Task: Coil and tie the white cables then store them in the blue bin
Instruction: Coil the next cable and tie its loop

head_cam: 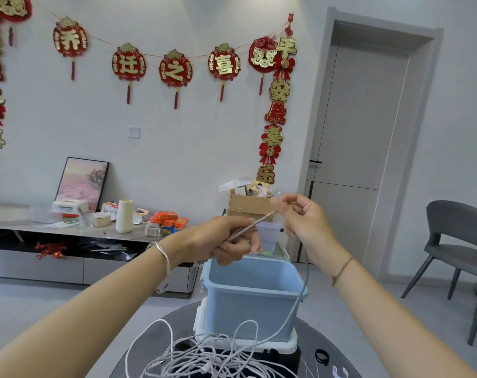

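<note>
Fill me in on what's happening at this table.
A person stretches one thin white cable between the left hand and the right hand, both pinching it above the light blue plastic bin. The cable trails down past the bin to a tangled pile of white cables on the round dark table. The bin's visible interior holds nothing.

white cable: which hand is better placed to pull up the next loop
Right hand, probably: the white cable hangs slack from its grip down to the pile of cables, while the left hand only holds the taut end.

Matt blue plastic bin (252,304), smooth white rubbery cables (204,356), glossy dark tabletop (338,342), brown cardboard box (249,207)
</note>
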`<state>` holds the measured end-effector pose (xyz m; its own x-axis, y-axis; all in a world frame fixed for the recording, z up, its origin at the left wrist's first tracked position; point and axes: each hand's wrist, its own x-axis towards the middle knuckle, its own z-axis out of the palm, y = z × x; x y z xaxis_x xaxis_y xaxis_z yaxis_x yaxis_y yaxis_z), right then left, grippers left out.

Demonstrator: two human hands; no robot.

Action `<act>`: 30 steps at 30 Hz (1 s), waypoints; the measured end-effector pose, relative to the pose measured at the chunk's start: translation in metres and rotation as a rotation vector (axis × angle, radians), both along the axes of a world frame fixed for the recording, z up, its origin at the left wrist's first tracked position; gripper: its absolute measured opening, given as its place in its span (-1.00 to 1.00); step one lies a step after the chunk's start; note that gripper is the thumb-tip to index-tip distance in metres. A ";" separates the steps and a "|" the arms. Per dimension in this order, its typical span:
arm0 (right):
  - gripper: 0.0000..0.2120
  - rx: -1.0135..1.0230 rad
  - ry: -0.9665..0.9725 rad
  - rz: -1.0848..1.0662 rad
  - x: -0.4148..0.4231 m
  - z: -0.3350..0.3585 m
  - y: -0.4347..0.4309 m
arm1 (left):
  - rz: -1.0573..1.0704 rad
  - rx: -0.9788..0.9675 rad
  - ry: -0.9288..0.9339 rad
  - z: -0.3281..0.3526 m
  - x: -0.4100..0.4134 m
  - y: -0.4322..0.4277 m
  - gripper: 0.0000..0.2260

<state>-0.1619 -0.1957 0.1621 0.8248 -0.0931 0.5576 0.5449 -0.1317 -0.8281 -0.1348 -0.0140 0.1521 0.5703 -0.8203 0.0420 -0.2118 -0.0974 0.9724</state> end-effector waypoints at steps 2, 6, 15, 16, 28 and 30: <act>-0.89 0.102 0.059 0.042 0.004 -0.002 0.000 | -0.141 -0.055 0.100 0.003 -0.008 -0.005 -0.59; -0.85 0.168 0.110 0.112 0.007 -0.009 0.009 | -0.164 -0.334 0.242 0.012 -0.018 -0.012 -0.61; -0.73 -0.255 0.258 0.170 0.001 -0.040 0.032 | 0.145 -1.032 0.422 0.039 0.014 -0.007 -0.59; -0.77 -0.322 0.295 0.167 0.002 -0.045 0.034 | 0.195 -1.051 0.415 0.041 0.019 -0.008 -0.60; -0.79 -0.925 0.119 -0.032 -0.013 -0.050 0.039 | 0.723 -0.545 -0.231 0.019 0.045 -0.014 -0.51; -0.85 -0.879 0.034 -0.114 -0.014 -0.042 0.034 | 0.712 -0.384 -0.334 0.006 0.047 -0.010 -0.51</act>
